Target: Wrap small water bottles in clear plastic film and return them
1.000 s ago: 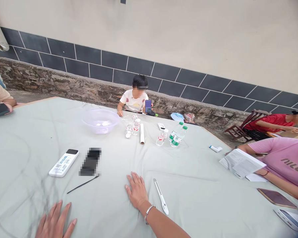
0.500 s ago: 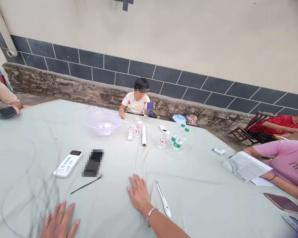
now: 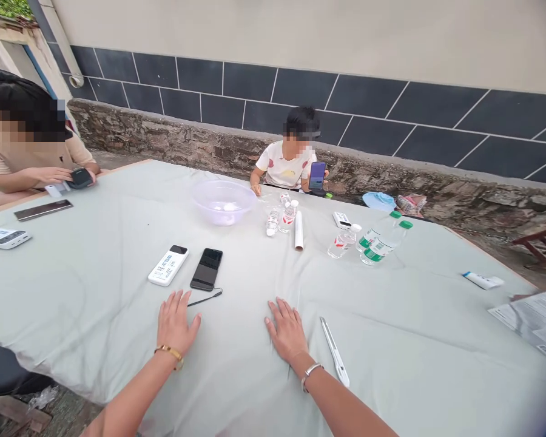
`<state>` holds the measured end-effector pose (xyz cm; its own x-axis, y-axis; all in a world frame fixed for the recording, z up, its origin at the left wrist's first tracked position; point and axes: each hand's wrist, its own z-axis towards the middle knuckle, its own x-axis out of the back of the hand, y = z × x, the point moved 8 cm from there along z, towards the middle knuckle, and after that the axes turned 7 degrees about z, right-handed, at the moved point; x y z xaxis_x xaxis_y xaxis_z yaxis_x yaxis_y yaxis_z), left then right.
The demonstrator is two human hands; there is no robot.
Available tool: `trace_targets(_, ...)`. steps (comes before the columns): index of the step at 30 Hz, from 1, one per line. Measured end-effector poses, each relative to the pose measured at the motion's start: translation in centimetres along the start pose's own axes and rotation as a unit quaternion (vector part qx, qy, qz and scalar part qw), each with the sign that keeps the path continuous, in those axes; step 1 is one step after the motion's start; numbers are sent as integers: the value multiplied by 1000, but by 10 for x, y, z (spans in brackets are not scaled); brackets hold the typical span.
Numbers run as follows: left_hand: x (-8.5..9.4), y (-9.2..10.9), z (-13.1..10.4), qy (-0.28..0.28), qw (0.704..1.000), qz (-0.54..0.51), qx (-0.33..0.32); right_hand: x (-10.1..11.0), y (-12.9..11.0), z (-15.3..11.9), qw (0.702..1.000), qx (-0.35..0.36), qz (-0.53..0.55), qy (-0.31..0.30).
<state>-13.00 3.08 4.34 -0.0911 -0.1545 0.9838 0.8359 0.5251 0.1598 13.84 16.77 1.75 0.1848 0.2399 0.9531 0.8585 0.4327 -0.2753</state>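
- The left hand point(image 3: 176, 328) lies palm down on the pale cloth point(image 3: 246, 376). It holds nothing, and its thumb sticks out from the other fingers.
- The right hand point(image 3: 289, 332) is flat on the cloth too, with its fingers a little bit apart and nothing in it.
- I see a black phone point(image 3: 206, 269) just past the left hand. Its thin black strap point(image 3: 204, 298) runs up to that hand's fingers, but I can't tell if they touch.
- A white gadget point(image 3: 168, 265) with blue writing lies to the left of the phone.
- The white cutter point(image 3: 334, 352) lies just to the right of the right hand, not touching it.
- Farther off are a see-through purple bowl point(image 3: 200, 203), a white roll point(image 3: 299, 233) and two green-capped bottles point(image 3: 380, 247).
- Across the table, a person point(image 3: 282, 167) holds up a purple phone point(image 3: 317, 175).
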Motion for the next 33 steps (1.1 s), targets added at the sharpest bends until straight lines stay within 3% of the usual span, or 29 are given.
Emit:
trace_targets(4, 4, 35, 91, -39, 994, -18, 103, 3, -2, -2, 1000, 9, 4, 9)
trace_targets(6, -2, 47, 121, -65, 990, -12, 121, 3, -1, -3, 1000, 8, 8, 8)
trace_targets(8, -6, 54, 136, -66, 990, 0, 126, 2, -1, -3, 1000, 10, 15, 8)
trace_targets(17, -5, 52, 130, -19, 994, -4, 104, 1, -2, -6, 998, 14, 60, 2)
trace_targets(22, 27, 91, 107, 117, 990, -82, -7, 3, 1, -1, 982, 19, 183, 32)
trace_targets(24, 47, 116, 88, 180, 973, -131, -63, 9, -7, 7, 949, 37, 312, 40)
trace_targets(27, 76, 147, 59, 246, 940, -214, -104, 25, -34, 20, 834, 97, 542, -25)
trace_targets(30, 93, 166, 39, 240, 922, -291, -90, 54, -69, 21, 693, 177, 683, -146)
trace_targets(33, 101, 181, 26, 216, 914, -334, -81, 82, -87, 11, 604, 221, 736, -212)
